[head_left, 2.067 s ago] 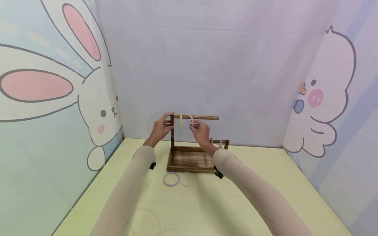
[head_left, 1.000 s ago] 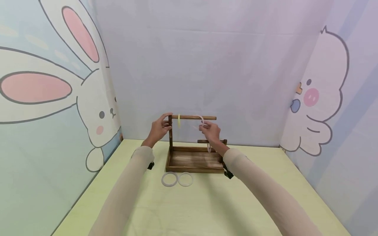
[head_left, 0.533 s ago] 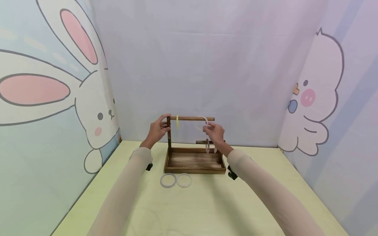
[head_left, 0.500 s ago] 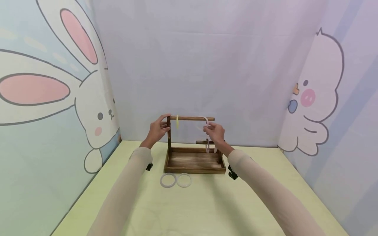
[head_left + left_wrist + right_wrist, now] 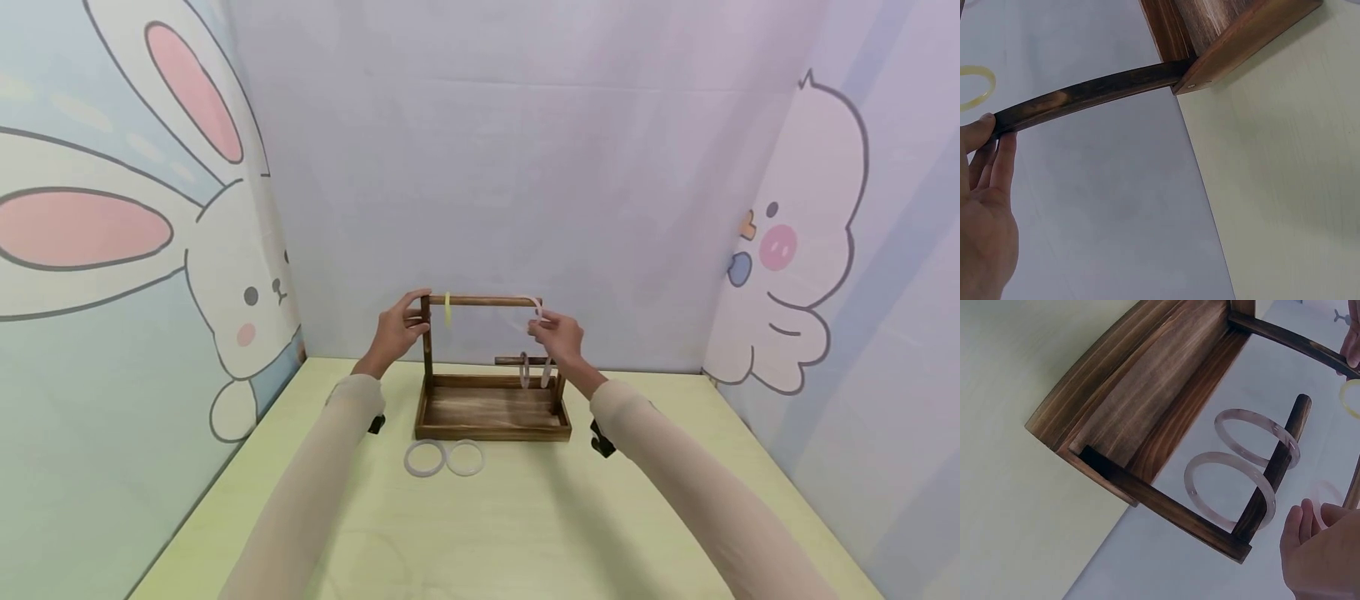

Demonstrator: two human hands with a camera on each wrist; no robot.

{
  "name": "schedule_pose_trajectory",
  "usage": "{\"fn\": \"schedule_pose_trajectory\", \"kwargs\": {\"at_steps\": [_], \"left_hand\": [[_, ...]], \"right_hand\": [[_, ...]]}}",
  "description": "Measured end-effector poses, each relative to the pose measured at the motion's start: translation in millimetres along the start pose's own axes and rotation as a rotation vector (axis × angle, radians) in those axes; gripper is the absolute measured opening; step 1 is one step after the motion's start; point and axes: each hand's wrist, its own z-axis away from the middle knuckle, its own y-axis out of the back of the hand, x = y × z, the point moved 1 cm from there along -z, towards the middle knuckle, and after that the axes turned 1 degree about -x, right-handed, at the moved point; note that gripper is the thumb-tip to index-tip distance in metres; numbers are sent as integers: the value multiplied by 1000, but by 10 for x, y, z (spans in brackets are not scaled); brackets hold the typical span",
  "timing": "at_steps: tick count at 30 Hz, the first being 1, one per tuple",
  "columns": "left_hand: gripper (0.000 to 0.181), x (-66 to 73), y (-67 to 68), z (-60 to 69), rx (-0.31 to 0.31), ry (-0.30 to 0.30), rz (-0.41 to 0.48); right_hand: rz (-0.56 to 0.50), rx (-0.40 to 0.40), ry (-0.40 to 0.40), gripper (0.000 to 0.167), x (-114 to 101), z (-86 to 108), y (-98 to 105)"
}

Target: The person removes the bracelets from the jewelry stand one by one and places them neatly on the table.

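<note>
Up front, two pale rings (image 5: 446, 458) on the worktop (image 5: 480, 533), one careless sleeve (image 5: 697, 483) from scattering. Beyond, two bangles (image 5: 524, 382) ride the lower bar (image 5: 509, 361), easily knocked by the right hand (image 5: 561, 336), which pinches a pink ring (image 5: 537, 307) at the tip of the upper bar (image 5: 487, 301): a slack pinch could drop it! The left hand (image 5: 393, 332) grips the post (image 5: 427, 354); loosen, and the stand (image 5: 492, 433) may wobble.

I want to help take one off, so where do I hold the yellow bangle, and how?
Probably pinch the lower front edge of the yellow bangle, coming from the front. It hangs edge-on from the upper bar, so its bottom is free, while the left hand grips the post left of it.
</note>
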Motion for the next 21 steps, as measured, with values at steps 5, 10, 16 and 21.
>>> {"fn": "schedule_pose_trajectory", "kwargs": {"at_steps": [5,10,16,21], "left_hand": [[71,4,5,3,-2,-4,8],[70,2,-1,-2,5,-3,1],[71,-23,-3,-7,8,1,0],[70,-27,1,-6,5,4,2]], "right_hand": [[-53,-2,-17,45,18,-25,41],[-53,12,-24,41,32,-46,70],[-35,20,-20,39,52,-45,118],[-68,14,-42,42,60,-37,183]]}}
